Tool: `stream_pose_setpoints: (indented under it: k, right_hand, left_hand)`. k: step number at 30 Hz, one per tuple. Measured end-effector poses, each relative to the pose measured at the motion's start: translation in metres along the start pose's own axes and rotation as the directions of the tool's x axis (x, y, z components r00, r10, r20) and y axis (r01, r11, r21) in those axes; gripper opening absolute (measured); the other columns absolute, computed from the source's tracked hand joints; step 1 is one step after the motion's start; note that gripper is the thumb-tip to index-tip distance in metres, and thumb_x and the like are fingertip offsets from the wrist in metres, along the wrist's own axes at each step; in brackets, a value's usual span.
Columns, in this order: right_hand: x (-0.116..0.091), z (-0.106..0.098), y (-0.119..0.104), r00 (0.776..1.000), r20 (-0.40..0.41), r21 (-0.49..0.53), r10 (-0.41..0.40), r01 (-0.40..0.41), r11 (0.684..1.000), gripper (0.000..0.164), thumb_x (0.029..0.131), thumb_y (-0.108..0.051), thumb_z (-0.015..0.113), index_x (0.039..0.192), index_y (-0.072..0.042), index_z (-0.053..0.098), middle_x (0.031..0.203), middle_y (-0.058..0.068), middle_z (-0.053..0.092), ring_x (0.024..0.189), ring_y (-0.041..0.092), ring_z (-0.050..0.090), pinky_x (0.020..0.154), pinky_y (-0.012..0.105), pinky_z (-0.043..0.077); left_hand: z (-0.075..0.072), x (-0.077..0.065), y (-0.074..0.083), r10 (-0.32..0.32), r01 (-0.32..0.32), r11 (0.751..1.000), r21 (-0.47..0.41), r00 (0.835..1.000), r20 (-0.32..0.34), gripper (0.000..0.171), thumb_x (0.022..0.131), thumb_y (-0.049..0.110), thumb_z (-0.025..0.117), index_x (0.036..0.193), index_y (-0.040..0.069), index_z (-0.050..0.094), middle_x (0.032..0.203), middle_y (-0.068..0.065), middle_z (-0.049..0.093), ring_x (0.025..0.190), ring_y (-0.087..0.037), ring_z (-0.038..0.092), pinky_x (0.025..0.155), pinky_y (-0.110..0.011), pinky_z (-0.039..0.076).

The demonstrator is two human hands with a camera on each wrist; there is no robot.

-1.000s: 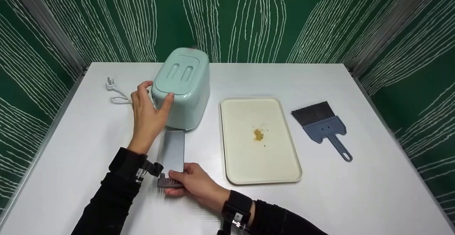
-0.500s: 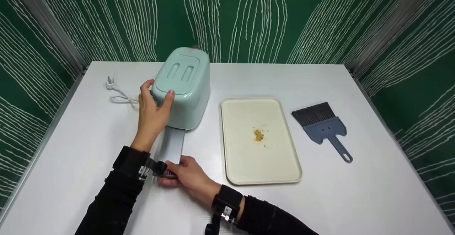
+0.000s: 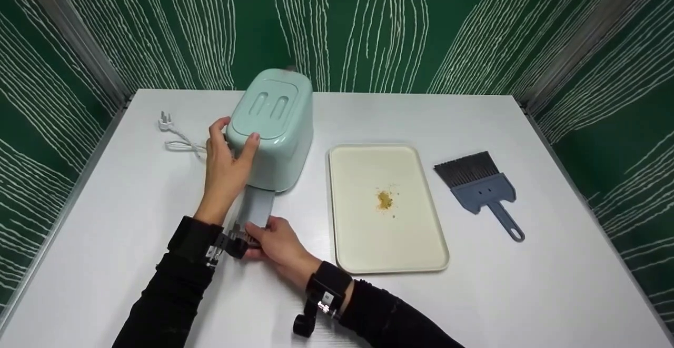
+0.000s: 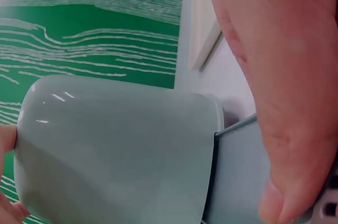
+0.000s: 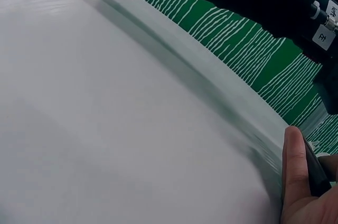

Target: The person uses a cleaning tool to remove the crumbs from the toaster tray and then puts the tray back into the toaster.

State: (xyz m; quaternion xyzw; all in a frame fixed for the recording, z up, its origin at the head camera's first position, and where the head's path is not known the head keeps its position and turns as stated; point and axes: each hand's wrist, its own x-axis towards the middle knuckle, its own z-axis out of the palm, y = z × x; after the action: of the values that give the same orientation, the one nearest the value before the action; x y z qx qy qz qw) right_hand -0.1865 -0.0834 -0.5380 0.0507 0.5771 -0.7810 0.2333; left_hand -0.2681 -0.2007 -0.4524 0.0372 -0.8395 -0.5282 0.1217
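A mint-green toaster (image 3: 281, 163) with a two-groove lid stands at the left back of the table. My left hand (image 3: 222, 179) holds its near left corner, thumb on the top rim and fingers on the left side. A narrow grey crumb tray (image 3: 258, 205) sticks out of the toaster's near base. My right hand (image 3: 284, 245) pinches its slatted outer end, thumb above and fingers below. In the left wrist view the crumb tray (image 4: 235, 155) enters a dark slot in the toaster (image 4: 116, 150); its inner part is hidden. The right wrist view shows only part of that hand.
A cream rectangular tray (image 3: 363, 253) with a small pile of yellow-brown crumbs (image 3: 385, 199) lies right of the toaster. Farther right is a blue-grey hand brush (image 3: 483, 190) with black bristles. The white power plug (image 3: 166, 122) and cord lie at left.
My right hand has pushed the crumb tray away from me, so less of it sticks out of the toaster. The left hand keeps its hold; its wrist has shifted slightly right.
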Motion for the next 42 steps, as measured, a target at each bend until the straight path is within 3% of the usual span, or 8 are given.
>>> stream_pose_setpoints:
  k: [4, 11, 18, 22, 26, 33, 37, 42]
  right_hand:
    - [0.004, 0.001, -0.001, 1.0, -0.013, -0.028, -0.018, 0.018, 0.999, 0.01, 0.105, -0.007, 0.064, 0.103, 0.002, 0.065, 0.075, 0.003, 0.067, 0.062, 0.009, 0.07, 0.062, 0.022, 0.061]
    - [0.008, 0.0, -0.004, 0.996, -0.057, -0.169, -0.075, 0.065, 0.983, 0.017, 0.105, -0.014, 0.067, 0.098, 0.002, 0.068, 0.07, -0.002, 0.062, 0.055, 0.005, 0.061, 0.054, 0.017, 0.05]
    - [0.012, 0.0, -0.005, 0.992, -0.078, -0.231, -0.101, 0.081, 0.97, 0.018, 0.103, -0.014, 0.07, 0.09, -0.001, 0.067, 0.069, -0.003, 0.062, 0.059, 0.006, 0.06, 0.059, 0.017, 0.048]
    - [0.018, -0.001, -0.007, 0.995, -0.072, -0.155, -0.064, 0.052, 0.987, 0.017, 0.105, -0.012, 0.068, 0.094, 0.0, 0.063, 0.079, 0.007, 0.071, 0.064, 0.009, 0.072, 0.063, 0.018, 0.057]
    - [0.024, -0.004, -0.011, 0.999, -0.036, -0.015, -0.006, 0.005, 1.0, 0.014, 0.107, -0.008, 0.064, 0.107, 0.006, 0.059, 0.098, 0.025, 0.076, 0.079, 0.029, 0.083, 0.071, 0.025, 0.065]
    - [0.03, -0.011, -0.015, 0.999, -0.016, 0.067, -0.034, 0.035, 0.997, 0.024, 0.098, 0.005, 0.071, 0.118, 0.008, 0.058, 0.109, 0.026, 0.077, 0.093, 0.033, 0.083, 0.084, 0.031, 0.066]
    - [0.032, -0.016, -0.018, 0.997, -0.039, -0.059, -0.072, 0.07, 0.996, 0.04, 0.086, 0.006, 0.082, 0.12, 0.006, 0.061, 0.108, 0.022, 0.08, 0.089, 0.02, 0.08, 0.084, 0.028, 0.064]
    - [0.034, -0.02, -0.021, 0.991, -0.054, -0.244, -0.122, 0.106, 0.964, 0.051, 0.078, 0.002, 0.089, 0.123, 0.004, 0.066, 0.108, 0.017, 0.08, 0.088, 0.014, 0.071, 0.081, 0.025, 0.059]
  left_hand:
    - [0.0, -0.001, 0.0, 0.004, -0.004, 1.0, 0.01, 1.0, -0.018, 0.072, 0.106, 0.046, 0.064, 0.161, 0.014, 0.03, 0.162, -0.025, 0.037, 0.149, -0.038, 0.043, 0.122, -0.057, 0.036]
    - [0.0, -0.002, 0.003, 0.002, -0.002, 0.999, 0.032, 1.0, -0.002, 0.07, 0.107, 0.047, 0.062, 0.163, 0.02, 0.031, 0.159, -0.023, 0.04, 0.144, -0.037, 0.044, 0.119, -0.059, 0.038]
    - [0.0, -0.002, 0.004, 0.021, -0.022, 0.997, 0.067, 0.999, 0.025, 0.059, 0.11, 0.045, 0.058, 0.163, 0.024, 0.042, 0.16, -0.026, 0.039, 0.146, -0.042, 0.043, 0.117, -0.064, 0.038]
    - [-0.001, -0.001, 0.003, 0.027, -0.029, 0.997, 0.073, 0.999, 0.025, 0.057, 0.11, 0.045, 0.059, 0.161, 0.023, 0.046, 0.157, -0.028, 0.041, 0.143, -0.043, 0.045, 0.115, -0.063, 0.039]
    - [-0.001, -0.002, 0.002, 0.042, -0.044, 0.996, 0.077, 0.999, 0.018, 0.056, 0.11, 0.044, 0.06, 0.16, 0.021, 0.048, 0.156, -0.028, 0.043, 0.145, -0.043, 0.044, 0.116, -0.063, 0.038]
    - [0.0, -0.003, 0.003, 0.053, -0.054, 0.996, 0.071, 0.998, 0.013, 0.056, 0.109, 0.043, 0.06, 0.159, 0.02, 0.049, 0.156, -0.028, 0.044, 0.146, -0.043, 0.043, 0.117, -0.063, 0.038]
    - [0.0, -0.003, 0.003, 0.046, -0.047, 0.996, 0.072, 0.999, 0.013, 0.055, 0.109, 0.043, 0.06, 0.159, 0.021, 0.049, 0.156, -0.029, 0.043, 0.145, -0.043, 0.044, 0.117, -0.063, 0.038]
    - [-0.001, -0.002, 0.002, 0.037, -0.038, 0.997, 0.073, 0.999, 0.014, 0.056, 0.109, 0.044, 0.06, 0.159, 0.021, 0.048, 0.156, -0.03, 0.042, 0.145, -0.044, 0.045, 0.118, -0.063, 0.038]
